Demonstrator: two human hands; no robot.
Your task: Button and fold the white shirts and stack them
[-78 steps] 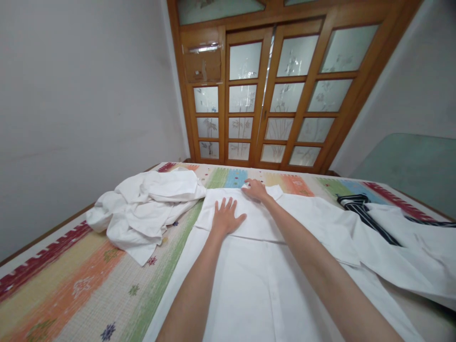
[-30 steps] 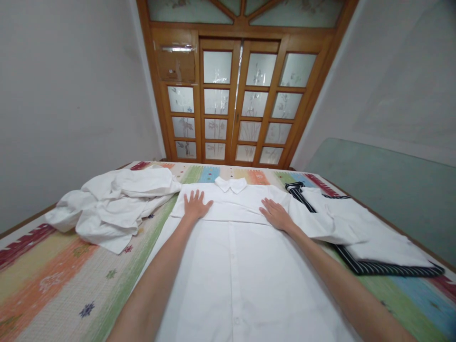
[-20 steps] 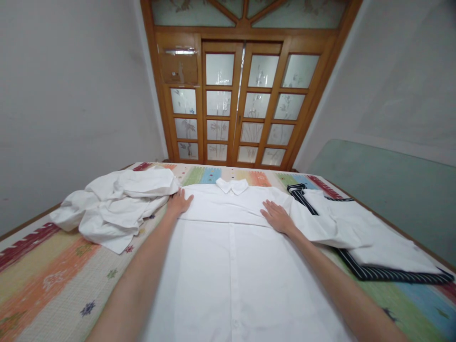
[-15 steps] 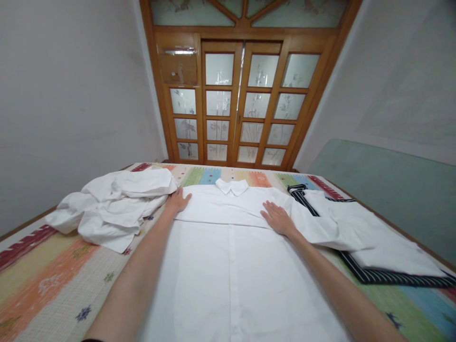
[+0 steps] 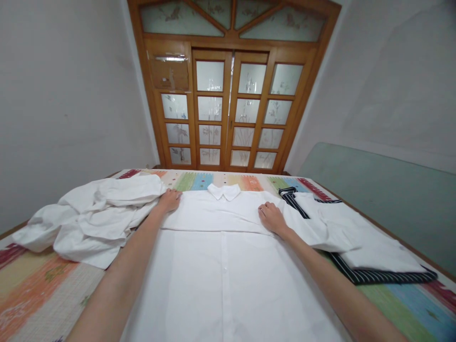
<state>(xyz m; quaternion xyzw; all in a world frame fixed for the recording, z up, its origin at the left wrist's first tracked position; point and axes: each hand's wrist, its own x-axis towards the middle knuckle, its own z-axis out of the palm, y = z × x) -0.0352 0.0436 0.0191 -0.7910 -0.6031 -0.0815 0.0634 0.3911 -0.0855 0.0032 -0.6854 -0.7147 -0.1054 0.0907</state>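
Head view: could skew or crease the thin, smooth white collared shirt (image 5: 213,266), laid flat on coarse-looking patterned cloth (image 5: 71,294), by tugging unevenly with left hand (image 5: 170,200) at shoulder edge and right hand (image 5: 271,217) at chest, fingers half-curled, impossible to tell if pinching; could also drag the striped-trim garment (image 5: 381,251) under its sleeve (image 5: 320,235) or the limp, crumpled garment (image 5: 96,213)

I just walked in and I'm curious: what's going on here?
A white shirt lies spread on a patterned cover, collar at the far end. A person's left hand is at its upper left edge; the right hand, curled, rests near the upper right. Crumpled white cloth lies left, white cloth with black striped trim right.
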